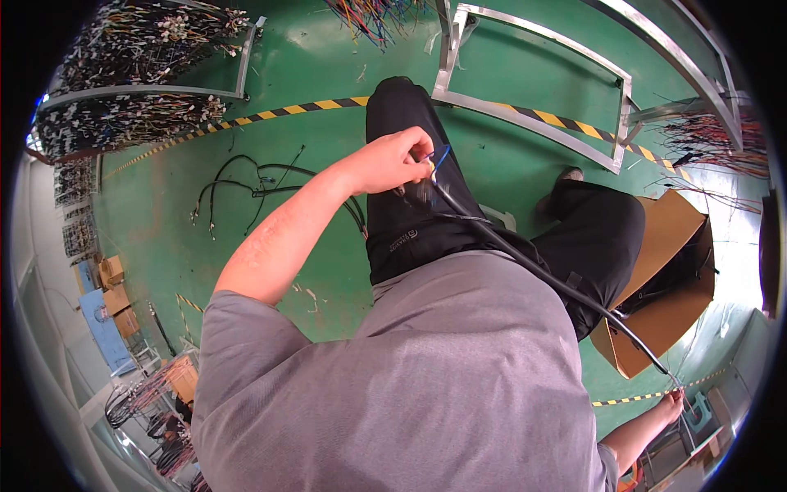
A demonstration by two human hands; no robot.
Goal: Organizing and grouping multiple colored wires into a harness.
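Note:
A long black cable [533, 258] runs across my lap, stretched from upper left to lower right. Above my left thigh, my left hand [398, 161] is closed in a pinch at one end of it, where thin blue and yellow-white wires [441, 161] stick out. Part of what the fingers grip is hidden. Far out to the right, my right hand [674, 402] is closed around the cable's other end; it is small in view, and its fingers show only partly. A clear plastic-looking piece [422, 194] hangs just under my left hand.
On the green floor at left lies a branched black wire harness [258, 190]. An open cardboard box [656, 287] with black items stands beside my right leg. Ahead is a metal frame [533, 115]. Racks hold bundled wires [147, 123] at far left. Yellow-black tape [303, 107] crosses the floor.

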